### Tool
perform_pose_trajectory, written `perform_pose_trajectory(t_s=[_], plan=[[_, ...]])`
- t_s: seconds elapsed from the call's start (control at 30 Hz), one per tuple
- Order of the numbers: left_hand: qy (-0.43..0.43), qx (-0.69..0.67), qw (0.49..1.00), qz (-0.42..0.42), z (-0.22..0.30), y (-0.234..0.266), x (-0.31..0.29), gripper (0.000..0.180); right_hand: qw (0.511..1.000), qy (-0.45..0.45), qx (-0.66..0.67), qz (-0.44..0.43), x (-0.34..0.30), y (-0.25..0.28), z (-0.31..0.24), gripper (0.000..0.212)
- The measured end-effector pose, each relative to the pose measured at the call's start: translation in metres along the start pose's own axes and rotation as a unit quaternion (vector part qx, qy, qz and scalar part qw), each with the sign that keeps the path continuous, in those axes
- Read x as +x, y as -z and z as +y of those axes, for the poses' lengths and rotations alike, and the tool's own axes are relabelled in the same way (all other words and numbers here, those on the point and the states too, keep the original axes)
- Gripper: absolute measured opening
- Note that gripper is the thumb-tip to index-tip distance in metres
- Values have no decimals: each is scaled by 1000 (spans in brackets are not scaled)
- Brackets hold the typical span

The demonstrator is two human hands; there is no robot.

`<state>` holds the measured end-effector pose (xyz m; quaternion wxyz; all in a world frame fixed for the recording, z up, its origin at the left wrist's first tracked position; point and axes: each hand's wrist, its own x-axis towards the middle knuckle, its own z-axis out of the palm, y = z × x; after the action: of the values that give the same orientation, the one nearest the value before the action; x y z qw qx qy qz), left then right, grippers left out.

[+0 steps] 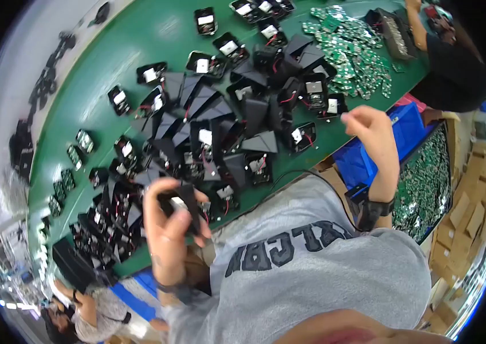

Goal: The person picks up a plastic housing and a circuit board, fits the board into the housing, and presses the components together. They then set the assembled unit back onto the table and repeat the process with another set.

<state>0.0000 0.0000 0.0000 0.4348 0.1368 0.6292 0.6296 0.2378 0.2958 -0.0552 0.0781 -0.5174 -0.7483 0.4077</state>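
My left hand (165, 226) is wrapped round a black plastic housing (190, 206), held up above the near edge of the table. A light part shows inside the housing, between my fingers. Off to the right, my right hand (370, 127) is raised past the table edge with thumb and fingertips pressed together; whatever they may hold is too small to make out. Closest to it on the table lie an opened black housing (333, 105) with a white part and another housing with red wires (303, 137).
Many black housings crowd the green table (97, 63). Green circuit boards (351, 54) are heaped at the far right, and more fill a bin (423, 178) beside a blue container (406, 126). A cable (294, 171) runs along my front. Co-workers (455, 74) sit at right and lower left.
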Motion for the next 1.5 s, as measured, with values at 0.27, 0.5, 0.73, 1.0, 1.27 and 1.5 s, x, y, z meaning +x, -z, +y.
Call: perform_pose_trajectory(t_s=[0.27,0.5,0.73,1.0,1.27,1.5], plan=[[-69,-151,986,-35,-23,-54,37,70,944,174,-72,271,60,-19,12,34],[-76,-128,987,-67,-27,-54,42,79,958,150,-57,238,77,-22,26,35],[-148,-48,988,10,-33,-48,50,73,942,159,216,200,89,-11,35,34],[-159,19,987,8,-31,-50,54,70,775,265,571,50,29,-22,-40,20],[-164,46,985,-1,-33,-43,45,69,784,112,530,-305,5,-102,-89,17],[-176,54,983,-9,-35,-40,46,70,815,122,477,-306,4,-107,-99,19]])
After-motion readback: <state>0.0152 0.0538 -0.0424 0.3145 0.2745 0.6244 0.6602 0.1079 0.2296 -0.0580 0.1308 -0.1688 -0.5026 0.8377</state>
